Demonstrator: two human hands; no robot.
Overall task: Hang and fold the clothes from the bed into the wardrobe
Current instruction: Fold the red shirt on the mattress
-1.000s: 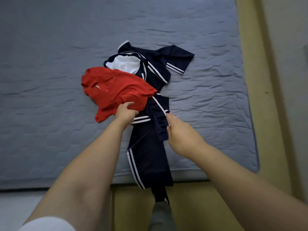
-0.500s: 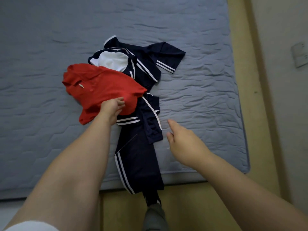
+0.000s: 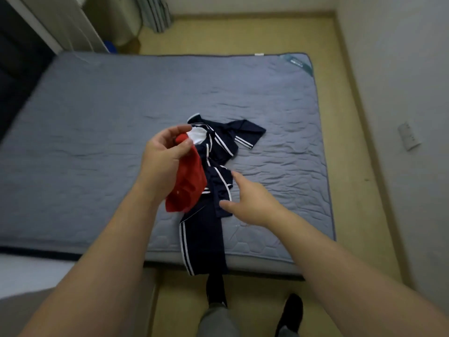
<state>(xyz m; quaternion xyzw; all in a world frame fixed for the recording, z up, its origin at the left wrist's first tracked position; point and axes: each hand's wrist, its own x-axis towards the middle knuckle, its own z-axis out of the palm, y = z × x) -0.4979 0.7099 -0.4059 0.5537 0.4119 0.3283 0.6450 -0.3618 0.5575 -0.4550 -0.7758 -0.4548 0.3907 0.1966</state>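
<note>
The red shirt [image 3: 188,183] hung bunched from the left hand [image 3: 165,156], whose fingers [image 3: 171,132] and thumb curled round its top edge. It was held above the navy white-striped clothes [image 3: 206,234], which lay crumpled on the grey bed [image 3: 97,142], one end draping over the near edge. The right hand [image 3: 252,205] hovered just beside them, fingers straight and spread, holding nothing.

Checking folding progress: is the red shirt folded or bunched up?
Bunched, not folded: the red shirt hangs crumpled from the left hand, above the navy clothes.
</note>
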